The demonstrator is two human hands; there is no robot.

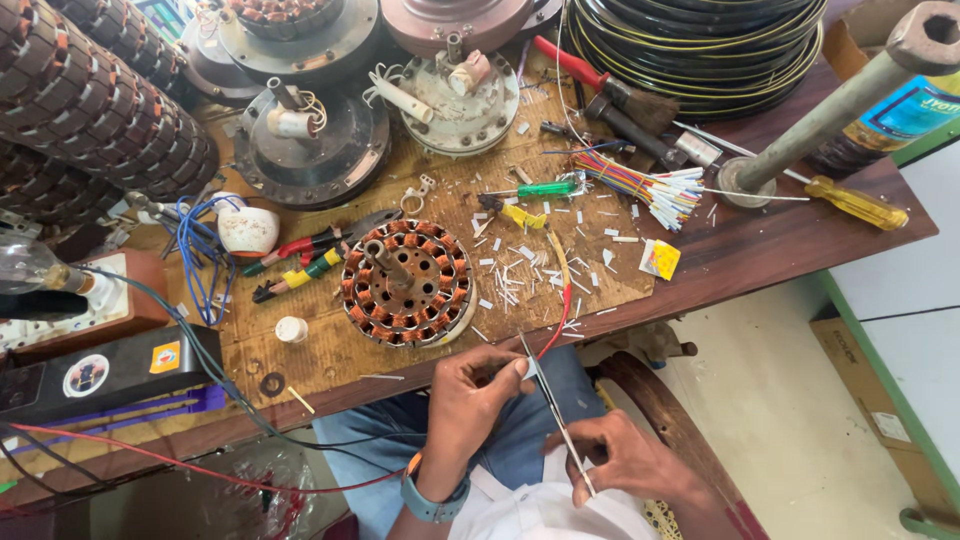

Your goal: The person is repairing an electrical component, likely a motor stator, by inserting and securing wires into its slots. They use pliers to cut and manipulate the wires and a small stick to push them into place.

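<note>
Two hands pinch a thin wire below the table edge.
The left hand (480,390) and right hand (625,462) each pinch a slender pale, stiff-looking wire (556,410), near the round copper-wound stator (408,283) on the worn wooden table (760,240).

1. The thin white sleeve strip (562,432) is long, narrow and straight, running slantwise from upper left to lower right, just below the edge of the wooden table (760,250).
2. Its upper end is pinched in the left hand (480,395); its lower end sits in the right hand (625,460).
3. The red wire (562,310) curves down off the table edge, ending close to the strip's upper end.
</note>
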